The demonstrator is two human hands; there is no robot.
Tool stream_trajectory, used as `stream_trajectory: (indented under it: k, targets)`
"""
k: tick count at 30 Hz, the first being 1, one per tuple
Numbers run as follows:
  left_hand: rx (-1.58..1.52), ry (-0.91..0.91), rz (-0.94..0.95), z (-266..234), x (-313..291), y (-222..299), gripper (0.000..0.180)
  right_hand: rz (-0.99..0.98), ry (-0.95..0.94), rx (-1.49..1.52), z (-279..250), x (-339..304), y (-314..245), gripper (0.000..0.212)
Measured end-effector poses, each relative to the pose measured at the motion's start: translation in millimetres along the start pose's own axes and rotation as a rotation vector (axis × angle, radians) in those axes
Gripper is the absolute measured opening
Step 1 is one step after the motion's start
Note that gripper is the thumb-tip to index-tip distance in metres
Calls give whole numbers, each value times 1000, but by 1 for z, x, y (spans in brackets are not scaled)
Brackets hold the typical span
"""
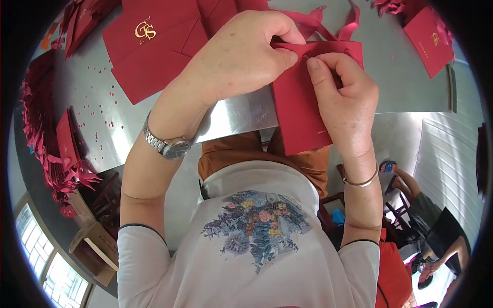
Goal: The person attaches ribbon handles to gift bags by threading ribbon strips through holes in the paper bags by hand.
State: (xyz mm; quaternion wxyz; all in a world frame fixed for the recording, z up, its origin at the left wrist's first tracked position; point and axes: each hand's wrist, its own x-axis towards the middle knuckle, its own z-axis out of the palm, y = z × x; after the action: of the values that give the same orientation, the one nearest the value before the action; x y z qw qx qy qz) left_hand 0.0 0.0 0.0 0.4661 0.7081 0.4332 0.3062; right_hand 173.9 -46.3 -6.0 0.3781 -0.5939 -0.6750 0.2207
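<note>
A red paper gift bag (302, 115) hangs over the near edge of the metal table, its top end toward the far side. My left hand (249, 59) is closed at the bag's top edge, thumb and fingers pinching near its left corner. Just right of it, my right hand (352, 102) pinches close to the same edge, thumb and index finger pressed together. Beyond the fingers, a red ribbon (351, 23) loops up from the top of the bag. Whether the fingertips also grip some ribbon is hidden.
Flat red bags (149, 64) overlap on the metal table (241, 114) at far left. Small red paper dots are scattered beside them. Another red bag (427, 43) lies at far right. Many ribboned bags (38, 118) are stacked along the left. A person (436, 226) sits at lower right.
</note>
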Motion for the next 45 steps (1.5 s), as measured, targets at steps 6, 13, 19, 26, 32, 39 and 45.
stream_trajectory:
  k: [6, 13, 19, 26, 32, 39, 45]
  targets:
    - [153, 12, 7, 6, -4, 7, 15, -153, 98, -235, 10, 2, -5, 13]
    - [246, 118, 80, 9, -4, 3, 20, -115, 16, -304, 9, 14, -8, 19]
    - [77, 39, 121, 5, -4, 9, 33, -90, 4, -297, -2, 24, -10, 16]
    - [329, 142, 326, 10, -7, 11, 33, -229, 0, -297, -4, 21, -4, 22]
    - [104, 125, 191, 5, 3, 16, 21, -242, 26, -226, -5, 15, 4, 23]
    - [499, -260, 175, -8, 26, 22, 12, -366, 71, -205, -8, 10, 8, 27]
    - [359, -251, 267, -13, 19, 25, 10, -410, 107, -203, -7, 9, 7, 27]
